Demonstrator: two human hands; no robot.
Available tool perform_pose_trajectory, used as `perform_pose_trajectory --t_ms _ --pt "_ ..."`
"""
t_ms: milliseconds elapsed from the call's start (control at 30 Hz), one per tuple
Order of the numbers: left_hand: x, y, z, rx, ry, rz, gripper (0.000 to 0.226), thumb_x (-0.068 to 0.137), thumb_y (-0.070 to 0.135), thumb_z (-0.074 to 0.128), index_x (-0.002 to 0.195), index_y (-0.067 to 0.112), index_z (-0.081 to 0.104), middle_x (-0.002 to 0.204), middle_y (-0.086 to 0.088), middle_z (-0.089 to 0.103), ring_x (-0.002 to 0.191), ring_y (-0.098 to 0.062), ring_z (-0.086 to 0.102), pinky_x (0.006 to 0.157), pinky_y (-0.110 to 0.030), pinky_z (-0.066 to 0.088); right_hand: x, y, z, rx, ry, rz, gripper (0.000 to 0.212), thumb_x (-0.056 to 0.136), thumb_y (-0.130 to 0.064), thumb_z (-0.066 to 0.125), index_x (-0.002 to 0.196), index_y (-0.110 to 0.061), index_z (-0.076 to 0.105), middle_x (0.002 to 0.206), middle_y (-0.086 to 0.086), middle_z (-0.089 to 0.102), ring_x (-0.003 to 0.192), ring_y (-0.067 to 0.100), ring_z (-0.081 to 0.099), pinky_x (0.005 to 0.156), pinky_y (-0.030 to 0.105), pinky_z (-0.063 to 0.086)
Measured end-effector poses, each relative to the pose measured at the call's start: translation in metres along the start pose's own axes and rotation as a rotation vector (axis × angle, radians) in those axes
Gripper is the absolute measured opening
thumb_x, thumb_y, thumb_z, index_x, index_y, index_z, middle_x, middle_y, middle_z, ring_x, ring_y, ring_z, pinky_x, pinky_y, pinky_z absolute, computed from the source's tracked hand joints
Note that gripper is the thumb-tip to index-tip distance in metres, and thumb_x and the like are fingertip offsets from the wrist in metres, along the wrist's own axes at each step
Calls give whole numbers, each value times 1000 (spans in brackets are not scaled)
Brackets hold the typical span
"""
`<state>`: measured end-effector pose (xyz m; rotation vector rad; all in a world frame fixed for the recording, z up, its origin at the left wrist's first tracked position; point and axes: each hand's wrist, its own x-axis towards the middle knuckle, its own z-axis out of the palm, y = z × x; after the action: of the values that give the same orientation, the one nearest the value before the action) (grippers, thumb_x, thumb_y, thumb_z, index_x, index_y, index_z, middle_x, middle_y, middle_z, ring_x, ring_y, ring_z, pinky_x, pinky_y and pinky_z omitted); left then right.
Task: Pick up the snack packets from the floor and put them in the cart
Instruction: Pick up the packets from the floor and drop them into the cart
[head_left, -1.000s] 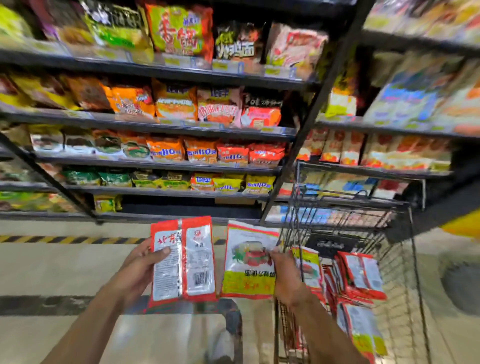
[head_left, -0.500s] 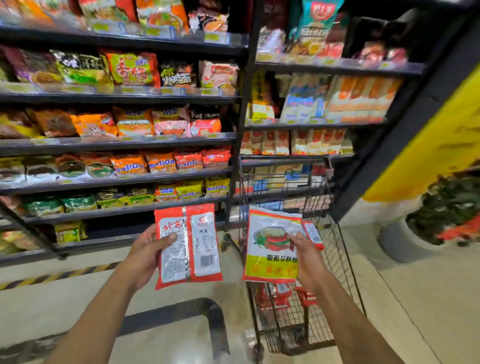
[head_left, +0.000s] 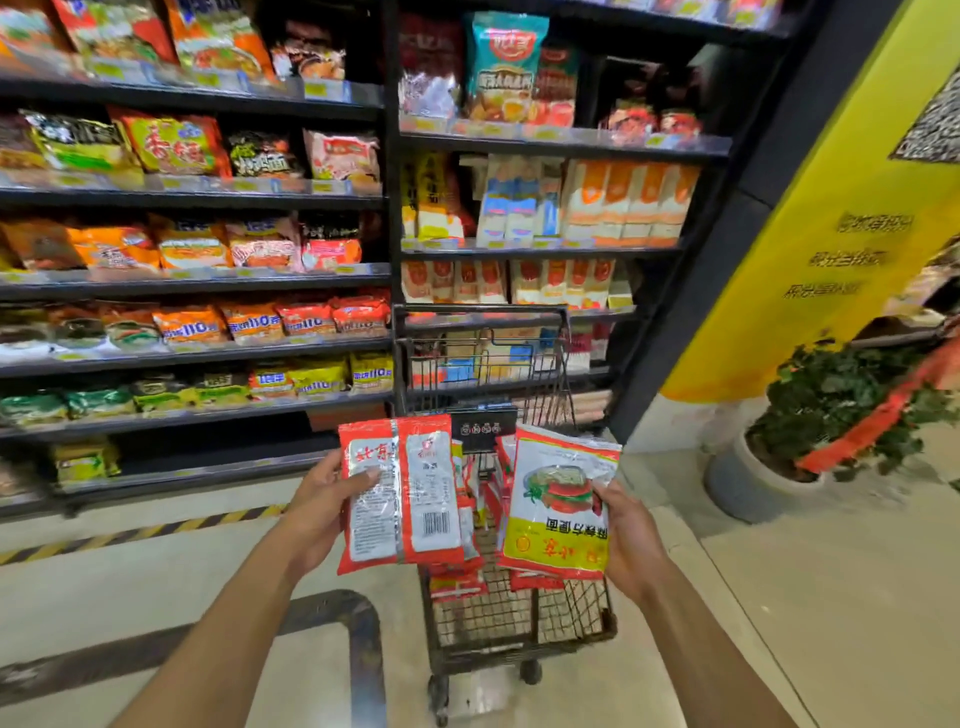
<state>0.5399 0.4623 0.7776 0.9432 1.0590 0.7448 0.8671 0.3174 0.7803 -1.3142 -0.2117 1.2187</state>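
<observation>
My left hand (head_left: 324, 501) grips a red and white snack packet (head_left: 400, 493) by its left edge, back side with a barcode facing me. In my right hand (head_left: 626, 535) is a second packet (head_left: 558, 506), white, yellow and red with a food picture, held upside down by its right edge. Both packets hang over the near end of a black wire shopping cart (head_left: 519, 618), which stands straight ahead. Several red packets (head_left: 480, 519) lie inside the cart, partly hidden behind the two held ones.
Black store shelves (head_left: 208, 283) packed with noodle and snack bags stand behind and to the left of the cart. A yellow pillar (head_left: 821, 249) and a potted plant (head_left: 810, 431) are on the right. A dark curved line (head_left: 358, 639) marks the pale floor.
The view has swung so the cart now sits centred under my hands. Both hands moved right and forward with their packets, which are now over the cart's basket.
</observation>
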Motion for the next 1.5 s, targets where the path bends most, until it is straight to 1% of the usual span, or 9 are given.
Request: perform_pose_trajectory --t_ms 333,600,733,800,867,933,1100,1333,1500 --pt "-19 -66 141 -6 49 -71 33 93 4 71 125 11 64 115 -18 77 101 -41 75 94 -62 57 11 -35 -130 31 -14 77 35 107 -23 50 139 -13 61 131 26 68 119 49 65 104 74 44" --pt "25 -85 149 -9 73 -142 40 89 10 77 126 19 64 116 -17 76 105 -43 74 98 -68 53 67 -38 -142 -39 35 115 46 92 -33 71 136 -20 65 124 28 57 122 53 60 103 80 38" --pt "68 -95 149 -31 79 -168 38 92 8 74 127 16 64 115 -16 77 103 -41 75 93 -62 57 114 -34 -135 -88 16 136 39 99 -30 65 135 -17 64 122 25 58 126 56 57 103 81 36" --pt "96 -100 146 -63 87 -195 40 91 7 74 129 14 63 116 -18 76 104 -41 74 93 -60 58 139 -34 -129 -118 44 142 51 90 -37 74 136 -17 63 119 31 50 122 54 58 103 82 34" --pt "123 -105 140 -88 112 -238 42 90 6 75 130 13 64 117 -19 76 104 -42 74 96 -62 56 164 -34 -118 -143 48 170 43 95 -35 69 135 -18 65 127 42 50 123 54 60 101 82 37" --pt "148 -109 132 -104 134 -281 40 90 5 74 128 14 65 115 -18 76 104 -42 74 96 -63 55 189 -32 -108 -205 22 205 32 104 -30 58 134 -19 65 134 36 58 118 53 64 98 79 44" --pt "198 -126 114 -121 180 -366 40 88 6 75 126 14 65 113 -17 77 102 -42 75 92 -65 57 248 -12 -92 -267 -1 244 27 107 -26 52 132 -18 61 123 20 74 107 44 73 88 62 60" --pt "250 -179 97 -64 241 -467 45 86 7 79 128 9 66 117 -19 76 102 -42 75 92 -65 57 313 39 -90 -278 31 356 28 108 -24 51 132 -16 62 124 23 71 107 47 71 83 60 61" --pt "293 -218 95 25 309 -473 37 89 5 77 124 15 70 115 -11 78 102 -37 75 92 -59 59 360 76 -99 -331 68 413 21 109 -18 49 120 -17 67 96 18 67 84 34 71 65 37 61"
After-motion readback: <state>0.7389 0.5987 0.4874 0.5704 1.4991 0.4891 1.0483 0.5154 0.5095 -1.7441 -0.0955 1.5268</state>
